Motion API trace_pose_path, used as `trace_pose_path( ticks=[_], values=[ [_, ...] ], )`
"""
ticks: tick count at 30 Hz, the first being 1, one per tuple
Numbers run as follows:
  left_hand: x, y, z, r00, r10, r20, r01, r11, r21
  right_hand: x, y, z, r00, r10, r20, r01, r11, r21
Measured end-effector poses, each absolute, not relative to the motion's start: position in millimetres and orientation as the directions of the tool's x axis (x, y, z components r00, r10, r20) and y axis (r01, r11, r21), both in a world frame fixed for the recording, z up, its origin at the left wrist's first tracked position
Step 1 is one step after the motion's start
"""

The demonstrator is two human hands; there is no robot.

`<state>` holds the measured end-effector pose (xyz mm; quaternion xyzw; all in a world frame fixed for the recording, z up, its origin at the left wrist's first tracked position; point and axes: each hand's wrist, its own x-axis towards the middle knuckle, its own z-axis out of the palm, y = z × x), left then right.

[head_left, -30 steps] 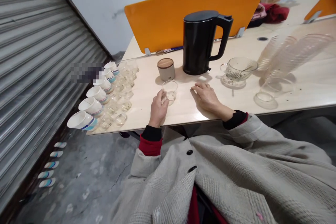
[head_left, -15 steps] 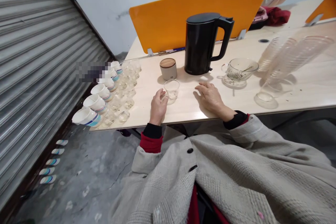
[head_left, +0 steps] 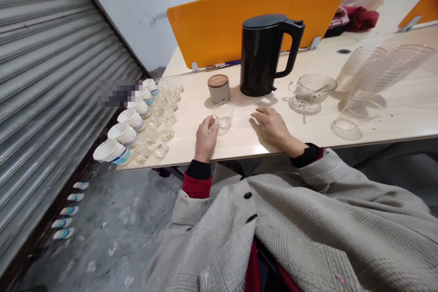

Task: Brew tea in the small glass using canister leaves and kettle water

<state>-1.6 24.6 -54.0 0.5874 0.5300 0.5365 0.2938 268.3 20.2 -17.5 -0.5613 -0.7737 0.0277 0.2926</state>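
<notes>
A small clear plastic cup (head_left: 223, 116) stands upright on the table, with a few dark specks at its bottom. My left hand (head_left: 206, 139) rests just left of it, fingers loosely curved and apart at the cup's side; whether they touch it I cannot tell. To the cup's right, my right hand (head_left: 273, 127) lies low over the tabletop, fingers stretched out and holding nothing. Behind the cup sits a grey canister (head_left: 219, 90) with a wooden lid. A black electric kettle (head_left: 257, 61) stands beyond my right hand. Further right is a glass cup (head_left: 315, 89) with something dark inside.
Several white paper cups (head_left: 122, 133) and clear cups (head_left: 160, 149) line the table's left end. Stacked clear plastic cups (head_left: 393, 70) lie at the right, near a single clear cup (head_left: 345, 125). An orange divider (head_left: 212, 32) runs behind the kettle. Red cloth (head_left: 362, 18) lies beyond.
Both hands and the things on the table keep practically the same places. At the far top right, the pale bag-like shape has shifted a little to the left.
</notes>
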Motion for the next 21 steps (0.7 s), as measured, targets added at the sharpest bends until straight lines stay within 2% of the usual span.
trace_pose_path(
  ticks=[6, 9, 14, 17, 21],
  values=[
    [-2.1, 25.3, -54.6, -0.131, 0.931, 0.340, 0.320, -0.285, 0.904, 268.0, 14.1, -9.7, -0.341, 0.883, 0.323, 0.892, 0.412, -0.186],
    [-1.8, 24.9, -54.2, -0.136, 0.931, 0.340, 0.309, -0.286, 0.907, 268.3, 12.7, -7.5, -0.318, 0.883, 0.345, 0.895, 0.399, -0.197],
    [-0.9, 24.1, -53.8, -0.144, 0.930, 0.339, 0.298, -0.286, 0.911, 268.9, 12.7, -9.2, -0.121, 0.891, 0.437, 0.911, 0.274, -0.307],
    [-1.0, 24.1, -54.1, -0.140, 0.928, 0.346, 0.308, -0.291, 0.906, 268.5, 14.5, -12.5, -0.162, 0.886, 0.435, 0.903, 0.311, -0.296],
    [-1.8, 23.9, -54.2, -0.135, 0.926, 0.353, 0.321, -0.297, 0.900, 267.5, 15.2, -13.7, -0.273, 0.877, 0.396, 0.906, 0.372, -0.199]
  ],
)
